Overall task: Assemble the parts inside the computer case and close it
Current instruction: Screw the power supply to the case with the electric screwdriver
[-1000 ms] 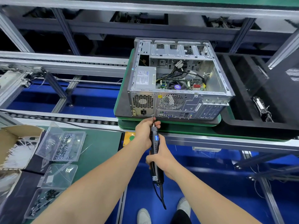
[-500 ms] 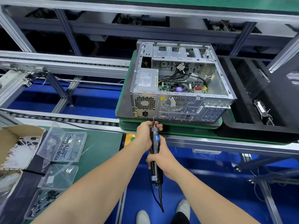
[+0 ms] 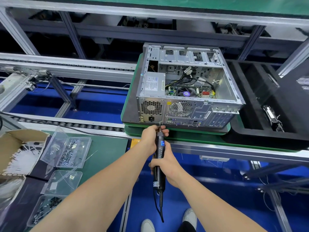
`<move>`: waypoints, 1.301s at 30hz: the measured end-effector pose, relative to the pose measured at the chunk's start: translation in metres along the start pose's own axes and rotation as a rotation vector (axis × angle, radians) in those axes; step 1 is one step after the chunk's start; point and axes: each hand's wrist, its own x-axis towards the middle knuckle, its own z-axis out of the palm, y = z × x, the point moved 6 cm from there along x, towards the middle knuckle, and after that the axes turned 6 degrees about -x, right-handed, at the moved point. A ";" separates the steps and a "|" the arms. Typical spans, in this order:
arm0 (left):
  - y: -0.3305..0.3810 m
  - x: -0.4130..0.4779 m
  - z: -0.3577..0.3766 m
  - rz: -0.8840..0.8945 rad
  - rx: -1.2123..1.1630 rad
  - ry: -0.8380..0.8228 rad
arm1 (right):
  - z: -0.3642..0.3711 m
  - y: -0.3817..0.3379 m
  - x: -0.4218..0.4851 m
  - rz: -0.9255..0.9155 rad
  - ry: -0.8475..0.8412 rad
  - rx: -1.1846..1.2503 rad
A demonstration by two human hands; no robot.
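Observation:
An open silver computer case lies on its side on a green pallet, rear panel toward me, with the power supply, cables and motherboard showing inside. A black electric screwdriver points up at the lower rear edge below the power supply. My right hand grips its handle. My left hand curls round the front end near the bit, fingers at the tip.
Clear plastic boxes of screws and a cardboard box sit on the green bench at left. A black foam tray holding a part stands right of the case. Conveyor rails run behind. My shoes show on the blue floor.
The view shifted slightly, so the case sits a little lower and further right in frame. Both hands keep the screwdriver at the same spot on the rear edge.

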 end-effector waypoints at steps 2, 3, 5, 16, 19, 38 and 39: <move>0.002 0.000 0.001 -0.004 0.007 0.008 | 0.001 -0.002 -0.001 -0.004 0.000 0.017; 0.003 0.000 0.001 -0.005 0.013 0.016 | 0.002 -0.003 -0.001 -0.007 -0.004 0.032; 0.003 0.001 0.000 -0.013 0.033 0.019 | 0.003 -0.004 -0.002 -0.013 -0.012 0.050; 0.008 -0.012 -0.001 0.090 0.206 0.119 | 0.002 -0.006 -0.005 -0.012 -0.004 0.063; 0.044 -0.043 -0.008 0.561 0.718 0.500 | 0.003 -0.006 -0.006 -0.012 0.001 0.096; 0.189 0.046 0.204 0.148 2.173 -0.170 | -0.001 0.008 0.002 0.010 0.146 0.027; 0.188 0.054 0.205 0.088 2.211 -0.161 | -0.001 0.009 0.004 0.010 0.155 0.007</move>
